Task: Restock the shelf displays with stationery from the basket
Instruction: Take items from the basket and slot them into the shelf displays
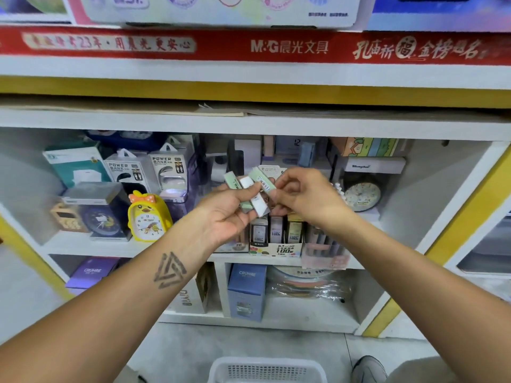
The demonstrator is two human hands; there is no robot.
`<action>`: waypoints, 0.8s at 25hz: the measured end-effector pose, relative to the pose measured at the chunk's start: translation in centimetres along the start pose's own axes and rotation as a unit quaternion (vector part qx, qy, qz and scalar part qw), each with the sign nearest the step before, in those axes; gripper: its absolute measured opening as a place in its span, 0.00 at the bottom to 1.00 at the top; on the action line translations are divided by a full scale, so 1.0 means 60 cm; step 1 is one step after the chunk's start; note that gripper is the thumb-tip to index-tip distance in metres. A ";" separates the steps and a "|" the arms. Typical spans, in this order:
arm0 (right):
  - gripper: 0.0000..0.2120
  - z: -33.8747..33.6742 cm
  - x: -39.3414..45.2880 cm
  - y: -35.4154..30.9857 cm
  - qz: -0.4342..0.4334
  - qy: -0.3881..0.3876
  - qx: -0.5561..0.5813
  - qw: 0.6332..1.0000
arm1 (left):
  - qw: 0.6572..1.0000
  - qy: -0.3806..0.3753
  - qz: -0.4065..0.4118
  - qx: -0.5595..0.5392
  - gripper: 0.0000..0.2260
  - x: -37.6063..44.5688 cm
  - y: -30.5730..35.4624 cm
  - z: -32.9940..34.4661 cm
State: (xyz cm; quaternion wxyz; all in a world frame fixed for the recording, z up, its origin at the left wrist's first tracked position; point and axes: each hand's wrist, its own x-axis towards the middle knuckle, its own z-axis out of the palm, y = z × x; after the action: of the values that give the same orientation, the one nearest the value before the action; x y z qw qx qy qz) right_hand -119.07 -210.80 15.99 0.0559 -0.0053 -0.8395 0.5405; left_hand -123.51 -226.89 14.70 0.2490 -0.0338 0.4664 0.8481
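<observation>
The restocking looks to be midway: the white basket (266, 370) sits on the floor at the bottom centre of the frame, its contents hidden, and several small boxed erasers (250, 193) are still in hand at frame centre, not yet on the shelf. The left hand (226, 214) curls around a fanned bunch of them, thumb pressed on top. The right hand (307, 192) pinches the end of one green-sleeved eraser (264, 181), fingers bent. Just below, the lead-refill display box (275, 239) stands on the shelf (83, 248).

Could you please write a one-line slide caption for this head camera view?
Left hand holds small boxes; right hand pinches one above the shelf display.
</observation>
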 end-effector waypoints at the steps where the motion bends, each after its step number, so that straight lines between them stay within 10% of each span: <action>1: 0.05 0.007 0.011 -0.006 -0.001 0.010 0.030 1.000 | 1.000 0.010 0.005 0.005 0.15 0.001 0.014 -0.011; 8: 0.04 0.039 0.069 -0.019 -0.013 -0.016 0.111 0.994 | 0.991 0.120 -0.038 0.037 0.05 0.007 0.093 -0.099; 14: 0.10 0.079 0.119 0.004 -0.086 0.023 -0.205 0.975 | 0.987 0.140 -0.057 0.062 0.08 0.012 0.120 -0.141; 20: 0.14 0.112 0.147 0.007 -0.099 0.015 -0.170 0.980 | 0.988 0.144 -0.044 0.047 0.10 0.013 0.142 -0.178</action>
State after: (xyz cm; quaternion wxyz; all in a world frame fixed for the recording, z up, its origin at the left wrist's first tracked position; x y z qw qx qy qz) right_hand -128.54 -216.09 13.62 0.1202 0.0606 -0.9146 0.3812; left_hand -129.92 -238.96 15.08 0.2181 -0.1642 0.5344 0.7999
